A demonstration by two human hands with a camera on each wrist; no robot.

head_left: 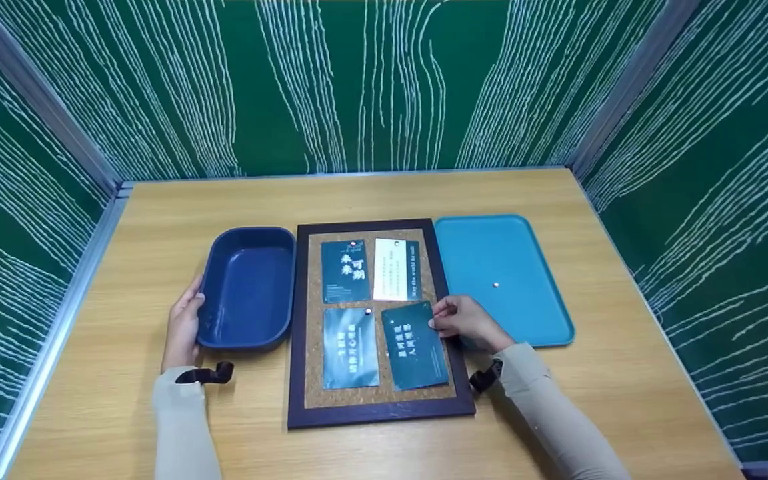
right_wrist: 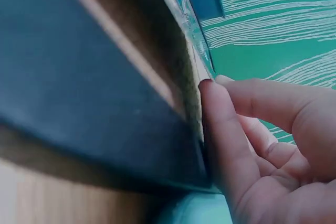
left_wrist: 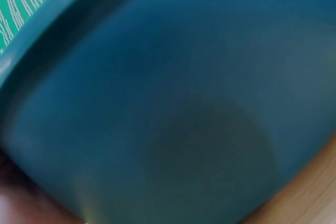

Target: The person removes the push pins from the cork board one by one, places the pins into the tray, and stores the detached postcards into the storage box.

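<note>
A cork board (head_left: 314, 397) with a dark frame lies on the table, bearing several cards. My right hand (head_left: 467, 321) pinches the right edge of the lower-right dark green card (head_left: 417, 363), which sits slightly tilted. Close up, the right wrist view shows the thumb and fingers (right_wrist: 226, 129) meeting at the board's edge; the card itself is barely visible there. At the far left, my left hand (head_left: 184, 323) holds the side of a deep blue basin (head_left: 247, 293). The basin's outer wall (left_wrist: 173, 77) fills the left wrist view, hiding most of that hand.
Other cards on the board are a green one (head_left: 337, 287) at upper left, a white-and-green one (head_left: 394, 273) at upper right and a green one (head_left: 351, 360) at lower left. A turquoise tray (head_left: 524, 260) right of the board holds a small pushpin (head_left: 496, 285). Green patterned panels surround the table.
</note>
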